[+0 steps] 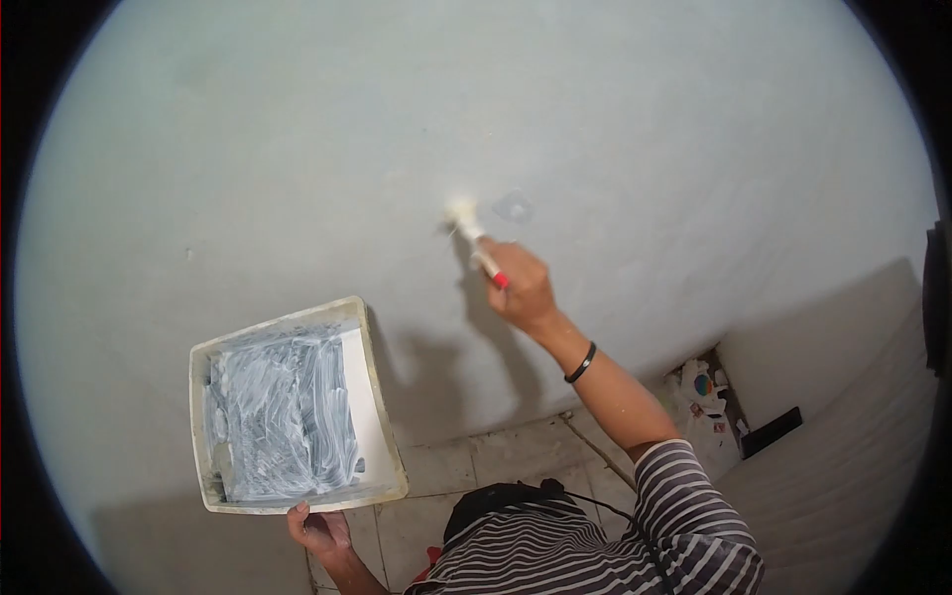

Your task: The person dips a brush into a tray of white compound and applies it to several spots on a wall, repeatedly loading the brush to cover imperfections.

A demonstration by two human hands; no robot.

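So my right hand (523, 288) has its grip pinched round the small brush (474, 236), whose long axis slants up-left from it with bristles touching the wall (297, 149), while my left hand (319, 531) clamps the paint tray (377, 397) down-left of the brush.

The right hand (521, 286) is raised well above the striped sleeve (684, 486), arm stretched up and forward, bare forearm showing, a dark band around the wrist, fingers curled shut in a grip. The left hand (317, 531) sits low, left of the sleeve, palm up, fingers pinched closed.
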